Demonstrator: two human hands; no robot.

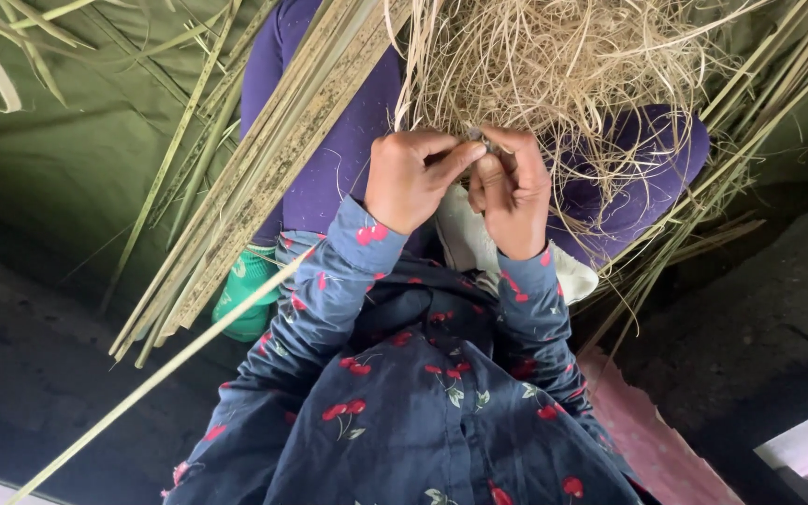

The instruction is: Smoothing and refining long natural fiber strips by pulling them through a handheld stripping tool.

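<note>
A: Your left hand (411, 180) and right hand (511, 192) meet over your lap, both pinching thin strands at the lower edge of the tangled straw fibres (554, 75).

B: How do they look?

A: Pale tan, wiry, loosely matted, spilling across the purple cloth (348, 140) on your knees.

B: Handling?

A: Likely very light, dry and springy; single strands probably snap if you jerk them. Pinch a few together near their base, as your fingertips do.

B: Around you?

A: Long flat green-brown reed strips (264, 178) slant just beside your left hand; they look far stiffer.
</note>
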